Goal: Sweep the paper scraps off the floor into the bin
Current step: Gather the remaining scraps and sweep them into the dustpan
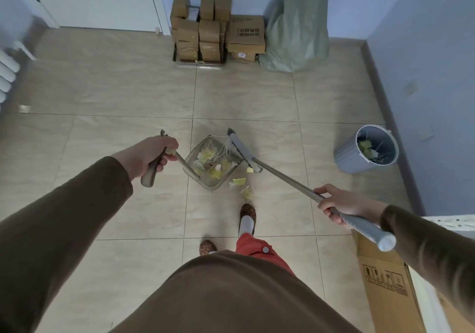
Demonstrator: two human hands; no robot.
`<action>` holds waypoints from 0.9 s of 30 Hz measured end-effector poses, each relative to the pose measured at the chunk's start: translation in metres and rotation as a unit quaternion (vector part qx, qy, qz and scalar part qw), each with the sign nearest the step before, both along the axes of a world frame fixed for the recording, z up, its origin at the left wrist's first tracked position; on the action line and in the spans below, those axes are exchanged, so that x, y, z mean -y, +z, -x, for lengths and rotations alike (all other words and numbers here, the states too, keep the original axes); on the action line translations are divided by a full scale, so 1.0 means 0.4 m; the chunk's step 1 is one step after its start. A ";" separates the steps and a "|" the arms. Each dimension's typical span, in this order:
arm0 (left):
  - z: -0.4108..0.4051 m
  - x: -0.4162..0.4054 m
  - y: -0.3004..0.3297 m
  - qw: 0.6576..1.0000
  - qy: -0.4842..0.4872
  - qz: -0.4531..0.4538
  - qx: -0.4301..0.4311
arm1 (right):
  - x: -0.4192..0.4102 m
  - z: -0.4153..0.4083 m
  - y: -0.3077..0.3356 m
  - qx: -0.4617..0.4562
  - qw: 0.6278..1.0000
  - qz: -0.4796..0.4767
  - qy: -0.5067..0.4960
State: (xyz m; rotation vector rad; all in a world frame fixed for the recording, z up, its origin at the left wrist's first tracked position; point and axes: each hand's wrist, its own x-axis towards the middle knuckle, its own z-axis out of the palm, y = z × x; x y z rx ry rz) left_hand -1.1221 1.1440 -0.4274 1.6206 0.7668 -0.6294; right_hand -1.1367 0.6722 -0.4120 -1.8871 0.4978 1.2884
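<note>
Around the dustpan I see a floor of pale beige tiles with thin dark joints, closed in by bluish walls and a white door beyond it to the left. Beyond the dustpan, against the far wall, stands a stack of cardboard boxes with a tall pale green sack just to their right. To the right of the dustpan, near the side wall, sits the grey bin, open-topped, with yellow paper already lying inside it. Nearer to me than the bin, at the right edge, lies a flattened carton. Nothing stands between the dustpan and the bin but bare tile. The dustpan itself holds a heap of yellow and white paper scraps, and a few loose scraps lie on the tile just outside its mouth, between it and my slippered foot. The broom has its head resting at the far right rim of the dustpan, bristles reaching in over the scraps. My left hand has its fingers curled tight around the dustpan's upright handle, thumb pressed on top. My right hand grips the broom's metal pole, fingers wrapped under it and closed, just ahead of the grey end sleeve.
</note>
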 end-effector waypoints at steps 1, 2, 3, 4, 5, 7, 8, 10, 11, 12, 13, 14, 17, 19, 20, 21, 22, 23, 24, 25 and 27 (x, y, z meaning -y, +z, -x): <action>0.002 -0.001 -0.001 1.000 -0.003 -0.003 0.001 | 0.008 -0.005 -0.002 -0.011 1.000 -0.008 -0.019; 0.006 -0.005 -0.005 1.000 -0.002 -0.005 -0.001 | 0.017 -0.006 -0.004 -0.020 0.999 -0.014 -0.035; 0.010 -0.011 -0.010 1.000 0.003 -0.007 -0.003 | 0.024 -0.003 -0.005 -0.024 0.999 -0.014 -0.041; 0.015 -0.019 -0.016 1.000 0.009 -0.009 -0.007 | 0.030 0.003 -0.007 -0.024 0.999 -0.009 -0.036; 0.020 -0.028 -0.021 1.000 0.019 -0.010 -0.012 | 0.035 0.011 -0.009 -0.025 0.999 -0.003 -0.030; 0.026 -0.045 -0.026 0.999 0.038 -0.013 -0.022 | 0.049 0.023 -0.018 -0.035 0.998 -0.004 -0.046; 0.027 -0.055 -0.027 0.999 0.043 -0.013 -0.026 | 0.057 0.025 -0.024 -0.042 0.997 -0.008 -0.063; 0.027 -0.074 -0.028 0.998 0.044 -0.011 -0.036 | 0.066 0.028 -0.031 -0.054 0.995 -0.007 -0.082; 0.027 -0.083 -0.028 0.998 0.045 -0.010 -0.041 | 0.068 0.029 -0.034 -0.058 0.995 -0.003 -0.081; 0.028 -0.091 -0.029 0.998 0.044 -0.011 -0.046 | 0.068 0.030 -0.037 -0.062 0.995 0.000 -0.080; 0.030 -0.097 -0.030 0.998 0.042 -0.014 -0.050 | 0.067 0.031 -0.039 -0.067 0.994 0.001 -0.082; 0.032 -0.101 -0.031 0.998 0.038 -0.018 -0.054 | 0.066 0.033 -0.042 -0.074 0.993 0.001 -0.088; 0.038 -0.114 -0.037 0.997 0.043 -0.023 -0.062 | 0.066 0.042 -0.048 -0.094 0.991 0.004 -0.100; 0.035 -0.128 -0.038 0.997 0.045 -0.020 -0.067 | 0.066 0.047 -0.054 -0.106 0.989 0.004 -0.099; 0.032 -0.134 -0.037 0.996 0.047 -0.021 -0.070 | 0.066 0.046 -0.056 -0.113 0.989 0.004 -0.099; 0.028 -0.139 -0.036 0.996 0.050 -0.021 -0.073 | 0.064 0.043 -0.058 -0.116 0.988 0.002 -0.100; 0.025 -0.143 -0.036 0.996 0.051 -0.023 -0.075 | 0.060 0.039 -0.058 -0.118 0.988 0.002 -0.098; 0.021 -0.146 -0.035 0.996 0.050 -0.022 -0.077 | 0.056 0.034 -0.058 -0.118 0.989 0.002 -0.093; 0.014 -0.149 -0.034 0.995 0.049 -0.022 -0.079 | 0.050 0.028 -0.057 -0.119 0.989 0.004 -0.085; 0.004 -0.151 -0.033 0.995 0.048 -0.022 -0.081 | 0.046 0.020 -0.056 -0.121 0.989 0.005 -0.080; -0.026 -0.157 -0.025 0.995 0.044 -0.018 -0.085 | 0.045 -0.004 -0.052 -0.129 0.988 0.004 -0.086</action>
